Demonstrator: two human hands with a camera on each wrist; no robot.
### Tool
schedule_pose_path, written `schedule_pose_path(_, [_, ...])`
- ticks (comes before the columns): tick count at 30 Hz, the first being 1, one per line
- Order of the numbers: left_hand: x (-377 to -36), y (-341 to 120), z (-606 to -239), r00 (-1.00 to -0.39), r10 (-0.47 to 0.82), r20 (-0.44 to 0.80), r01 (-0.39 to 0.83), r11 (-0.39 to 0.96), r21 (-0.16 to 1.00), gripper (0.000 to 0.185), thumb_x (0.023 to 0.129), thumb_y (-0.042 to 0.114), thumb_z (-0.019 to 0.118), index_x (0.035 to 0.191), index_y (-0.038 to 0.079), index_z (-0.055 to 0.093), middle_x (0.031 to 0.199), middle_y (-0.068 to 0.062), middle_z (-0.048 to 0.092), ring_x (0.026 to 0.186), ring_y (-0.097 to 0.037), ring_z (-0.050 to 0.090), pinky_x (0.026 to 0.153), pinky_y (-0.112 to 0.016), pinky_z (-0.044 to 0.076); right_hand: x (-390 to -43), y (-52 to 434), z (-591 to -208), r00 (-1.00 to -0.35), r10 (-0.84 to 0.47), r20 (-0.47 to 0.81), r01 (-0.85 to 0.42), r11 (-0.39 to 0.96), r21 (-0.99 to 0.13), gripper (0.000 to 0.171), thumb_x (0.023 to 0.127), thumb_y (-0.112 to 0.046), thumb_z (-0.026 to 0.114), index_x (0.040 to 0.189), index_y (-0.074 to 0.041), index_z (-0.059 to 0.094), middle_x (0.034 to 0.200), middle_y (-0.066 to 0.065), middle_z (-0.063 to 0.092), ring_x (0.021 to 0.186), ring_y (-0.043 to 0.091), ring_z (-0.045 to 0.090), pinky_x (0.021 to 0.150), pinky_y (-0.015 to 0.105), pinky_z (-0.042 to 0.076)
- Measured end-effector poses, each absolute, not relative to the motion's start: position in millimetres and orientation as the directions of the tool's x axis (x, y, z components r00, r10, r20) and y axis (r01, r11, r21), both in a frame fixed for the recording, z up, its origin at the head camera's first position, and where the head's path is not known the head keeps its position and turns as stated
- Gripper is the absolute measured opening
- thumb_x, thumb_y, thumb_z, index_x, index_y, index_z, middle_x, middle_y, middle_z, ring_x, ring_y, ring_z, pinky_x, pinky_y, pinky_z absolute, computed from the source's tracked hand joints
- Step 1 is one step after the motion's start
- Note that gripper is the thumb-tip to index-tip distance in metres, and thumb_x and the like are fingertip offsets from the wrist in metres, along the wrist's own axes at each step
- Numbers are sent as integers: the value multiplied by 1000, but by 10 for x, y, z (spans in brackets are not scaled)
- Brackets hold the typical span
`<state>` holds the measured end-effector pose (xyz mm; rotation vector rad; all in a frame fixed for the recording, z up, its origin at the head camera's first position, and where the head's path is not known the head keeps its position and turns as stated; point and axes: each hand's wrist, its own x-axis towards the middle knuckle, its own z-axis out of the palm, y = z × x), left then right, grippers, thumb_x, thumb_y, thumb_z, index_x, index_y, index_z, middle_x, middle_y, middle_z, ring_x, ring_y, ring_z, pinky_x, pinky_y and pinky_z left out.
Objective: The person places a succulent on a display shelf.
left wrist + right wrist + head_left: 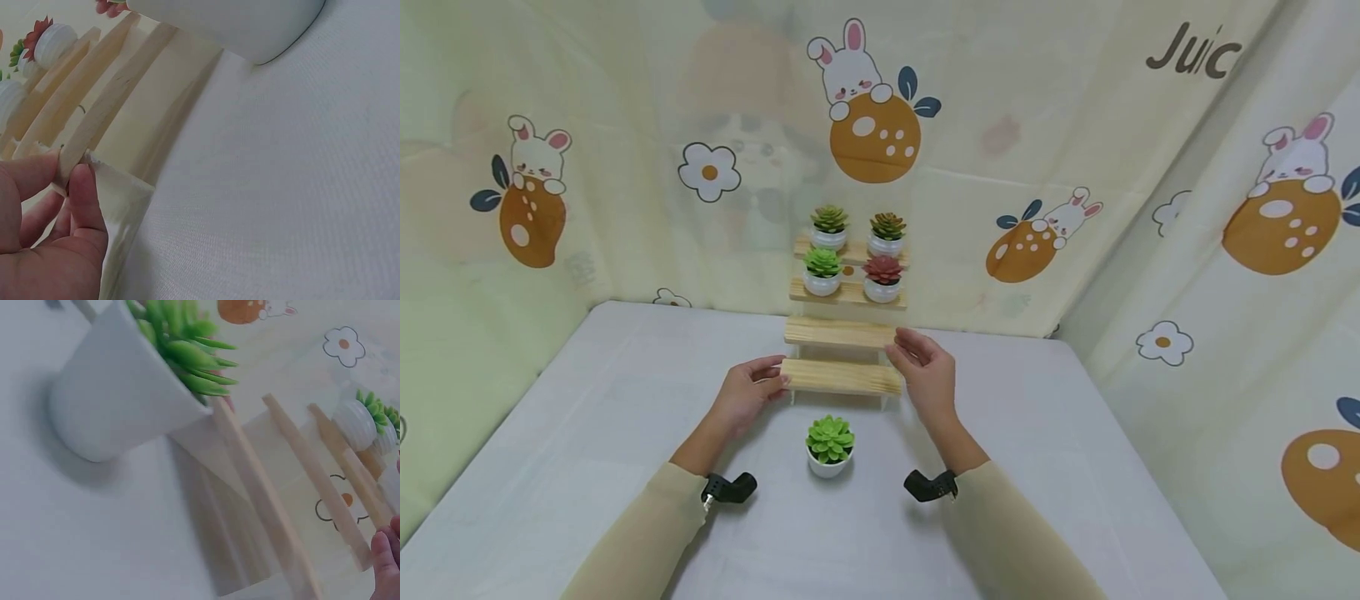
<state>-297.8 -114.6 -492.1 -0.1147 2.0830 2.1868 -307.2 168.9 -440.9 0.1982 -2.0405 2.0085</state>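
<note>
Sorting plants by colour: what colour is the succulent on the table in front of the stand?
Bright green succulent in a white pot; head view.

Even, soft light; faint shadows under pot [829, 461]; right wrist view dim, blurred, perhaps out of focus.

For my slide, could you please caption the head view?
Both hands at a wooden step shelf, potted plant in front.
</note>
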Motion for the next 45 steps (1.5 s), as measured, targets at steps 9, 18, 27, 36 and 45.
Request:
schedule_pose_path(9, [-2993,-1147,-4931,-991,31,-130,-131,-43,990,50,98,-4,63,146,-6,51,116,-13,60,91,-8,64,82,-20,63,-2782,1660,-4645,-976,35,216,-216,8,-976,41,88,-3,79,125,7,68,130,27,66,122,38,66,90,18,60])
schedule_pose_path(18, [-2980,-1148,-4910,-992,34,-124,-126,-64,990,50,98,-5,62,146,-8,50,112,-11,60,88,-5,64,80,-19,63,-2515,1600,-4766,-987,-61,149,-149,-5,-989,42,86,-8,82,125,1,69,129,21,69,120,35,67,91,21,61])
schedule_pose_path(27, [-2975,-1141,-4901,-991,31,-127,-129,-80,988,50,97,-6,62,146,-9,49,109,-8,58,87,-4,63,81,-19,63,-2291,1565,-4856,-968,-228,107,-102,-33,-994,53,85,-6,82,133,3,63,143,30,56,134,45,54,102,23,56])
schedule_pose_path(36, [-2964,-1145,-4899,-992,34,-123,-125,-67,990,50,98,-4,63,146,-8,49,112,-10,59,88,-5,63,83,-21,63,-2128,1510,-4898,-932,-357,56,-61,3,-998,70,80,-6,87,142,3,55,149,23,53,140,34,51,114,30,49])
schedule_pose_path(45, [-2962,-1146,-4900,-992,38,-119,-122,-72,990,50,97,-5,63,145,-9,49,112,-11,59,88,-5,64,82,-20,63,-2057,1438,-4924,-912,-409,25,-58,67,-996,85,77,-10,90,149,0,46,152,19,51,141,32,50,113,25,48])
